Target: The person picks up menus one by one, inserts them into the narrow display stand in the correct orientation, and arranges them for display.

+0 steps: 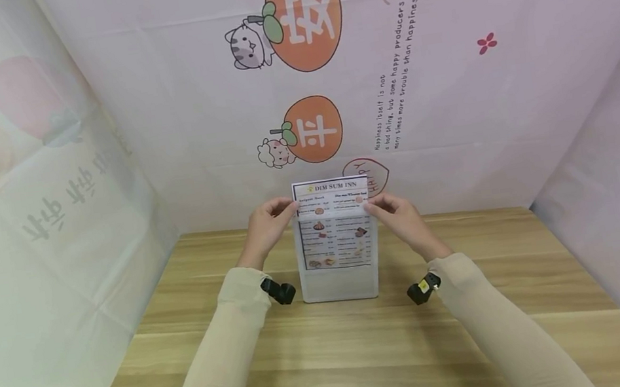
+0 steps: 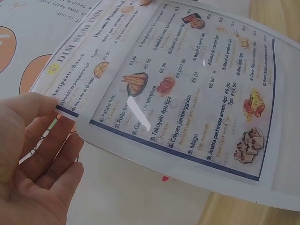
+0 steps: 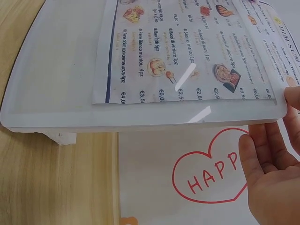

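Observation:
A printed menu sheet (image 1: 334,236), headed DIM SUM INN, stands upright with its lower part inside a clear-fronted white sign holder (image 1: 339,285). Its top strip sticks out above the holder's upper edge. At the sheet's left side, my left hand (image 1: 267,229) pinches the exposed part between thumb and index finger. The left wrist view shows the other fingers (image 2: 65,159) loosely bent behind. My right hand (image 1: 405,220) pinches the opposite edge of the strip, close to the holder's top right corner. Its lower fingers (image 3: 267,154) are behind the holder in the right wrist view.
The holder stands on a wood-grain table (image 1: 334,362), near its back edge. Behind rises a white cloth backdrop (image 1: 190,104) with orange cartoon prints, and more cloth (image 1: 608,112) hangs along both sides. A small white piece (image 3: 61,137) shows beneath the holder's lower end.

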The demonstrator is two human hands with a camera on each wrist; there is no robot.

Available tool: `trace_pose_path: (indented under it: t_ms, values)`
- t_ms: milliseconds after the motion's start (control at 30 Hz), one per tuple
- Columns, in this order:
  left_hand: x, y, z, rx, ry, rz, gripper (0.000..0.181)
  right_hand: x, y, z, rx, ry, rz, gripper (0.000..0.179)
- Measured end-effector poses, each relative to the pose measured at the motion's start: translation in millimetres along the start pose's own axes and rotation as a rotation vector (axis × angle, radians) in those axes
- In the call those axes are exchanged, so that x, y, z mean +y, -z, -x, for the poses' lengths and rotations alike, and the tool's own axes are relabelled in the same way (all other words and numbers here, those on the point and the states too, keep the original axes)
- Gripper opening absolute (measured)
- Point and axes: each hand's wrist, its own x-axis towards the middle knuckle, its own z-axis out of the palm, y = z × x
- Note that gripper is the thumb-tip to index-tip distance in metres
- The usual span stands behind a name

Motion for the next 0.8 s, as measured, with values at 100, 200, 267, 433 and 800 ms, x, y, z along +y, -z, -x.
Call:
trace_pose_path:
  t_ms: [100, 200, 267, 433, 800]
  values:
    - [1.2, 0.3, 0.2, -0.005, -0.001, -0.001, 0.033, -1.4, -0.3, -0.1, 0.002, -0.01, 0.003, 0.045]
    - [1.3, 0.3, 0.1, -0.013, -0.009, 0.004, 0.032, -3.7, 0.3, -1.3, 0.011, -0.015, 0.006, 0.046]
    - [0.7, 0.0, -0.3, -0.015, -0.012, 0.007, 0.033, -5.5, 1.1, -2.7, 0.015, -0.012, -0.001, 0.047]
    - [0.0, -0.5, -0.2, -0.009, -0.011, 0.016, 0.031, -8.8, 3.7, -6.6, 0.022, 0.013, -0.016, 0.046]
    - [2.0, -0.8, -0.4, 0.001, -0.01, 0.007, 0.032, -10.8, 6.2, -8.6, 0.024, 0.032, -0.039, 0.044]
